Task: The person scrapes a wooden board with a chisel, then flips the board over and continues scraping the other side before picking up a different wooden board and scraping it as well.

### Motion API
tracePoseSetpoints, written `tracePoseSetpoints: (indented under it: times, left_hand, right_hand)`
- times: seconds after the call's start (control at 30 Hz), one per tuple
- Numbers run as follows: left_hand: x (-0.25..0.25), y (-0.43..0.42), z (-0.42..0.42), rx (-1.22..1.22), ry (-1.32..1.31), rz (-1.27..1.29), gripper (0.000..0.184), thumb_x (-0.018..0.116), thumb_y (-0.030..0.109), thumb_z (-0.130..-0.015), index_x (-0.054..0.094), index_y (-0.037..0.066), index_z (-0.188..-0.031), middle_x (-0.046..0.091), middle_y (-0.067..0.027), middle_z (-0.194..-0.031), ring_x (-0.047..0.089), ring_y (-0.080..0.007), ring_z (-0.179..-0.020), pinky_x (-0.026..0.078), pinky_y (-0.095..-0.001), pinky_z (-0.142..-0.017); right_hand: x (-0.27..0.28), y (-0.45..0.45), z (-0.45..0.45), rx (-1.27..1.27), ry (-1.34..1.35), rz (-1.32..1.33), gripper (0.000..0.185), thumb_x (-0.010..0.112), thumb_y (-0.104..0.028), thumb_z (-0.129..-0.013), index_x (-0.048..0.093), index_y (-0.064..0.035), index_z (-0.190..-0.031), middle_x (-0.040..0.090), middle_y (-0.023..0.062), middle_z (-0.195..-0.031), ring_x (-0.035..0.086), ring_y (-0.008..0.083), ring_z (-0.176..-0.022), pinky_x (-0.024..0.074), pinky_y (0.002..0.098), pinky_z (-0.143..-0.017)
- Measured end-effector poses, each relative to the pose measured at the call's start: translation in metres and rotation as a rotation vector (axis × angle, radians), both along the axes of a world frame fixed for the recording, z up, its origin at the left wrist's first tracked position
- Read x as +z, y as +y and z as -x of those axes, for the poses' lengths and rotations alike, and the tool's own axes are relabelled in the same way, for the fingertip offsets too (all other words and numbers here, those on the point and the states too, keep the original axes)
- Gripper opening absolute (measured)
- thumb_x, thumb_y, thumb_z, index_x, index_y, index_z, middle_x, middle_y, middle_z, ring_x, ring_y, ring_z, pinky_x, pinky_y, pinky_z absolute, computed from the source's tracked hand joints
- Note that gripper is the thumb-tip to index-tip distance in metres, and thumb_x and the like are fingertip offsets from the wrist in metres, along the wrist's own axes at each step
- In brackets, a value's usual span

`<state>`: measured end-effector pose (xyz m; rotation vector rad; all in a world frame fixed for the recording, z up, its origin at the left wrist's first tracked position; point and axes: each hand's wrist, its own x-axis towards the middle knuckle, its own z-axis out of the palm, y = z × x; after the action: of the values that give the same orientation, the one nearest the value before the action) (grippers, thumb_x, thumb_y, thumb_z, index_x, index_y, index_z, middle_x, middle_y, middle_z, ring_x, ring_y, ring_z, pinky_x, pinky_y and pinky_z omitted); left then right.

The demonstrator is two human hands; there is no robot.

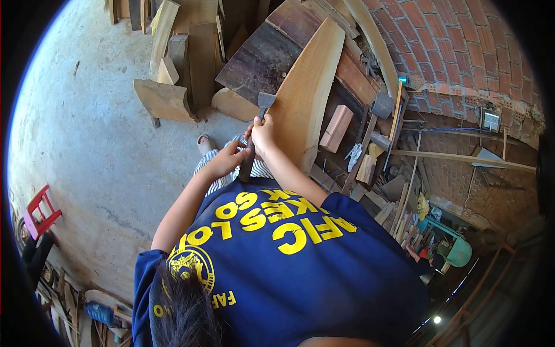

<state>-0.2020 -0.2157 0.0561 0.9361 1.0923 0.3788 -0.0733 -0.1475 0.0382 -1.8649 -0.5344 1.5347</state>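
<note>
In the head view, a hand tool (266, 100) with a flared, flat metal blade and a dark handle points away from my body, which is clad in a navy shirt. My right hand (263, 134) is wrapped round the handle just below the blade. Lower down, my left hand (227, 159) has its fingers closed on the same handle. Beyond the blade leans a long, pale wooden board (306, 92) with a curved edge, close beside my right forearm. The handle's lower end reaches down to my shirt.
Dark planks (260, 61) lie behind the pale board. On the right are a reddish wood block (336, 128), a mallet (382, 106), scraps and a brick wall (451, 40). Offcuts (165, 99) stand at the upper left on the concrete floor (104, 133). A red plastic chair (41, 212) is far left.
</note>
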Motion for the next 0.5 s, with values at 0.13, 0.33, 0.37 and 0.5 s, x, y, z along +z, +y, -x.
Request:
tracePoseSetpoints:
  times: [0.13,0.33,0.37,0.5]
  left_hand:
    - [0.005,-0.010,-0.012,-0.001,0.017,0.117,0.053,0.053,0.041,-0.092,0.034,0.002,-0.123,0.057,-0.0111,-0.087,0.061,-0.0155,-0.072,0.050,-0.0253,-0.055]
    - [-0.003,-0.022,-0.037,0.076,0.209,-0.066,0.043,0.057,0.032,-0.088,0.042,-0.006,-0.103,0.061,-0.0258,-0.078,0.063,-0.0336,-0.064,0.049,-0.0400,-0.059]
    - [-0.004,-0.023,-0.038,0.073,0.213,-0.065,0.043,0.057,0.032,-0.088,0.042,-0.006,-0.103,0.061,-0.0258,-0.078,0.063,-0.0336,-0.064,0.049,-0.0400,-0.059]
    - [-0.006,-0.017,-0.039,0.083,0.268,-0.116,0.042,0.058,0.029,-0.087,0.043,-0.008,-0.101,0.060,-0.0315,-0.082,0.062,-0.0431,-0.076,0.048,-0.0433,-0.067]
  right_hand:
    - [-0.001,0.007,-0.006,-0.047,-0.014,-0.009,0.009,0.038,-0.017,-0.099,0.035,-0.0082,-0.098,0.049,0.0080,-0.069,0.050,0.0165,-0.049,0.0472,0.0324,-0.042]
    - [-0.007,0.011,-0.014,0.062,-0.035,-0.038,0.008,0.035,-0.015,-0.099,0.033,-0.0074,-0.098,0.045,0.0063,-0.061,0.047,0.0153,-0.044,0.0467,0.0328,-0.041]
    - [-0.008,0.012,-0.014,0.084,-0.034,-0.048,0.008,0.035,-0.015,-0.099,0.032,-0.0068,-0.098,0.044,0.0057,-0.058,0.046,0.0150,-0.042,0.0462,0.0328,-0.040]
    - [-0.008,0.015,-0.014,0.081,-0.042,-0.057,0.008,0.035,-0.014,-0.099,0.032,-0.0060,-0.098,0.044,0.0059,-0.058,0.046,0.0147,-0.042,0.0455,0.0322,-0.039]
